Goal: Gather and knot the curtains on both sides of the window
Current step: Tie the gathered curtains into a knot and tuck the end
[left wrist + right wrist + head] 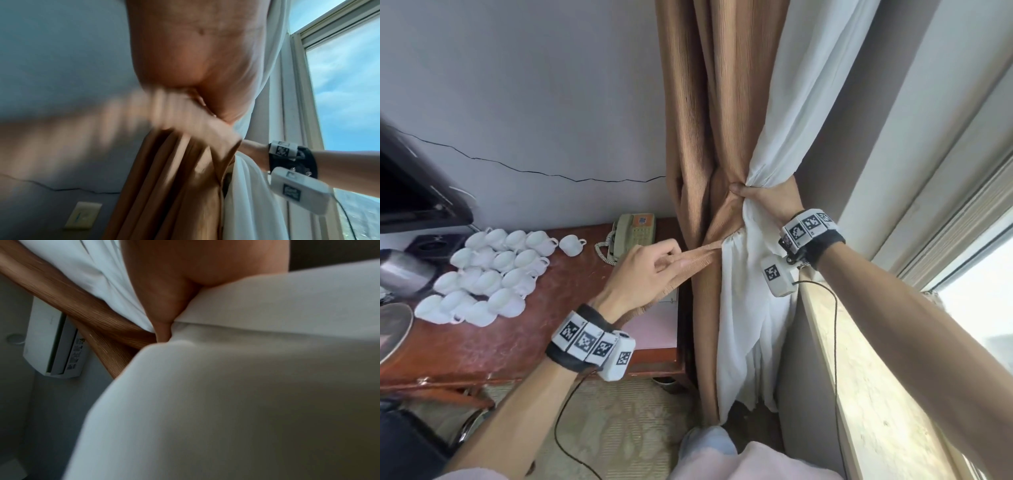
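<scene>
Daylight from bright glass window (983,291) at right, overexposed; wide-angle bending at edges; both wrist views blurred, right wrist dim.

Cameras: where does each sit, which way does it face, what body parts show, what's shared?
Head: on the head, facing down; left hand, right hand, both forearms.
Left wrist: on the left wrist, facing up along blurred fingers; the right wrist too.
Right wrist: on the right wrist, buried in white curtain; palm only.
Shared: brown curtain, white curtain in all.
</scene>
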The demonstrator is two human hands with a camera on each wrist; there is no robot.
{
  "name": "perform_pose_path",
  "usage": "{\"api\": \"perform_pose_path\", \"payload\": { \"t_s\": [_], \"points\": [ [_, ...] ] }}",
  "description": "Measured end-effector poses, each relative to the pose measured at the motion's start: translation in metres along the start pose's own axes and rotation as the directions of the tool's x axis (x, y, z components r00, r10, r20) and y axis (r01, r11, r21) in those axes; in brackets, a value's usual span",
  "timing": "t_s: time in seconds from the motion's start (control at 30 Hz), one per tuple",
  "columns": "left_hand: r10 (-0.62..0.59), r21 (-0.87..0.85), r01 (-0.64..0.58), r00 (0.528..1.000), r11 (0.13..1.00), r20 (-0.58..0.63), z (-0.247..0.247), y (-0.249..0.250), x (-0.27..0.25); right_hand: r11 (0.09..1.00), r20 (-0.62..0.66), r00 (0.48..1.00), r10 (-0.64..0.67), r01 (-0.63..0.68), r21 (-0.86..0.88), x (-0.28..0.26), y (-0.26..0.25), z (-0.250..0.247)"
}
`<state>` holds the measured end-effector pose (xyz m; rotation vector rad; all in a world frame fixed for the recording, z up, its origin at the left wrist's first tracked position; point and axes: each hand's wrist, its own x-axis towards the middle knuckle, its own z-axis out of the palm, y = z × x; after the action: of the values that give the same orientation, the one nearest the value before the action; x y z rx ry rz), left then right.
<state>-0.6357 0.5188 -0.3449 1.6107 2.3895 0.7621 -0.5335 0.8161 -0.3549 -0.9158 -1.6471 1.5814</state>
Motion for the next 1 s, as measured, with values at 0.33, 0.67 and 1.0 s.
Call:
{"api": "perform_pose_path", "payload": {
  "t_s": [0.33,0.67,1.0],
  "points": [
    [0.007,0.053,-0.002,0.996,0.999,-0.084,0.078,0.027,0.051,0.998,0.004,1.000,0.007,-0.007,0.064,-0.025,-0.002,0.021],
    [-0.045,0.054,0.059,0.973,0.997,-0.228,0.114,0.057,0.050,1.000,-0.083,0.997,-0.005,0.004,-0.010,-0.027,-0.008,0.001],
    [0.162,0.018,-0.161,0.985,0.987,-0.067,0.048,0.005,0.055,0.998,0.009,1.000,-0.015,0.015,-0.059,-0.033,-0.007,-0.004]
  ]
}}
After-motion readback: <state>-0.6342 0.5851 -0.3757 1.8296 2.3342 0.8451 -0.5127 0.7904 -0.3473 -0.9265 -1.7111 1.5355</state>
